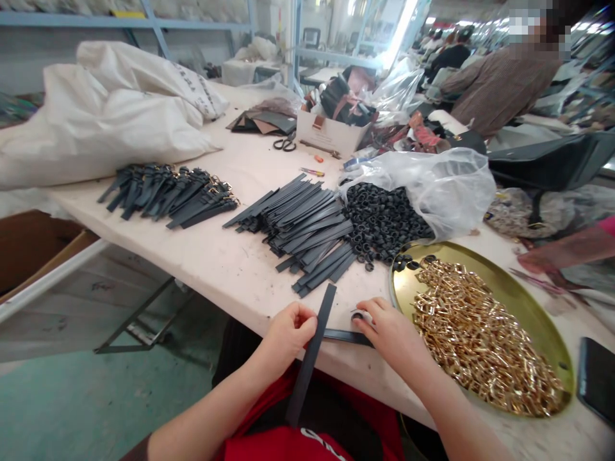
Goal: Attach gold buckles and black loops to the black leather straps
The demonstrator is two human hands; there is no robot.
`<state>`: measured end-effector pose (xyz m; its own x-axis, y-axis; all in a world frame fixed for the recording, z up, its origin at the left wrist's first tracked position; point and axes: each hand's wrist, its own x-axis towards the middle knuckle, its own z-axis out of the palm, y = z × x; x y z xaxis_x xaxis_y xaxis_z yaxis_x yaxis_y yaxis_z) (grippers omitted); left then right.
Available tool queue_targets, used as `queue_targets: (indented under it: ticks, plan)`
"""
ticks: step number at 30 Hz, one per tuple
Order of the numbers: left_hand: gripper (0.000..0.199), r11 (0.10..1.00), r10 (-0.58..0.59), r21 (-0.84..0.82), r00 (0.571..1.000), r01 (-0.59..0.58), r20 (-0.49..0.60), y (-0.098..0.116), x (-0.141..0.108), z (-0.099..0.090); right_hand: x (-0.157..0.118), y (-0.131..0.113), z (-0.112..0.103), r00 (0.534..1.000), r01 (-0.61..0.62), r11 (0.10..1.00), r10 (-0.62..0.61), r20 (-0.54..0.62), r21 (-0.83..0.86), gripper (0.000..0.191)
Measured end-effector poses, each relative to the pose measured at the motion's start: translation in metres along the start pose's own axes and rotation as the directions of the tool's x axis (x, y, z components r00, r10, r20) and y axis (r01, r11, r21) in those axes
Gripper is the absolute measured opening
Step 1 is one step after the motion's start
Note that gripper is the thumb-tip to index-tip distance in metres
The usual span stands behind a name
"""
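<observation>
My left hand pinches a flat black strap between thumb and fingers. The strap slants from above the table edge down toward my lap. My right hand has its thumb and fingers closed around a small black loop, just above the table. Close to the front edge, another dark strip lies partly behind the held strap. A pile of black straps lies beyond my hands. Beside that pile is a heap of small black loops, partly on clear plastic.
A round gold tray holds many gold metal buckles at the right, near a phone. Straps with buckles lie left. Behind are white sacks, scissors and a box. Another person's arm reaches in right.
</observation>
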<state>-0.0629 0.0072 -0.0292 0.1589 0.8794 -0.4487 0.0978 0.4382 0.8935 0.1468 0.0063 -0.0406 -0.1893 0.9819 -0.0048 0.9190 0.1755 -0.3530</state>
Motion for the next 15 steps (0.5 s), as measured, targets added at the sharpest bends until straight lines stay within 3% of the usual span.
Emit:
queue_targets:
  ticks: [4, 8, 12, 15]
  plan:
    - [0.005, 0.993, 0.053, 0.109, 0.998, -0.050, -0.020, -0.002, 0.009, -0.006, 0.011, 0.005, 0.011, 0.999, 0.031, 0.997, -0.028, 0.047, -0.071, 0.010]
    - [0.004, 0.996, 0.008, 0.086, 1.000, -0.006, -0.022, -0.001, 0.015, -0.010, 0.015, 0.009, 0.013, 0.999, 0.038, 0.998, -0.037, 0.017, -0.045, 0.009]
    - [0.008, 0.999, -0.036, -0.031, 0.999, 0.036, -0.006, 0.000, 0.016, -0.011, 0.014, 0.005, 0.009, 0.998, -0.044, 0.992, 0.048, -0.030, 0.122, 0.012]
    - [0.017, 0.991, -0.068, -0.110, 0.997, 0.072, 0.038, -0.001, 0.014, -0.010, 0.009, -0.001, 0.006, 0.985, -0.157, 0.935, 0.172, -0.017, 0.318, 0.017]
